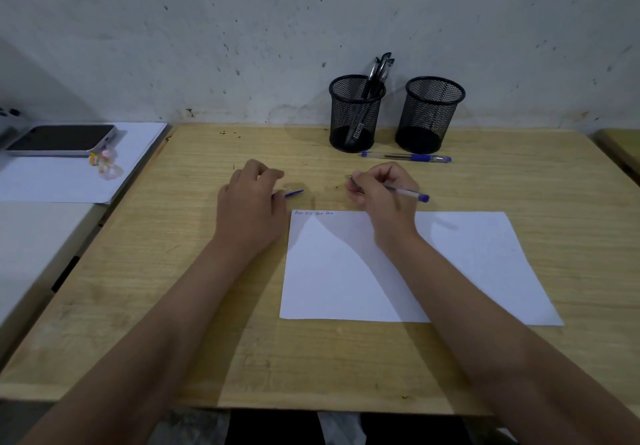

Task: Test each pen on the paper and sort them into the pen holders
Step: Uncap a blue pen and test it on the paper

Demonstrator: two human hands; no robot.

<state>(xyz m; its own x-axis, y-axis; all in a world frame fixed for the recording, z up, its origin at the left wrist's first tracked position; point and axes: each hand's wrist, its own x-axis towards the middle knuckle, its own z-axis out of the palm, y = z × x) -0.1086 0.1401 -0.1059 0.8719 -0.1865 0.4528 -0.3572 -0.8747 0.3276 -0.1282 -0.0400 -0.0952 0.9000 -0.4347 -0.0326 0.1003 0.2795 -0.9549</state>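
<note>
A white sheet of paper lies on the wooden desk, with a few small blue scribbles at its top left corner. My right hand grips a clear blue pen just beyond the paper's top edge, tip pointing left. My left hand rests left of the paper, fingers curled around a small blue pen cap. Two black mesh pen holders stand by the wall: the left holder has several dark pens in it, the right holder looks empty. Another capped blue pen lies in front of them.
On the left, a lower white surface carries a sheet of paper, a dark phone and a small colourful charm. A stained wall runs behind the desk. Another wooden surface shows at the far right.
</note>
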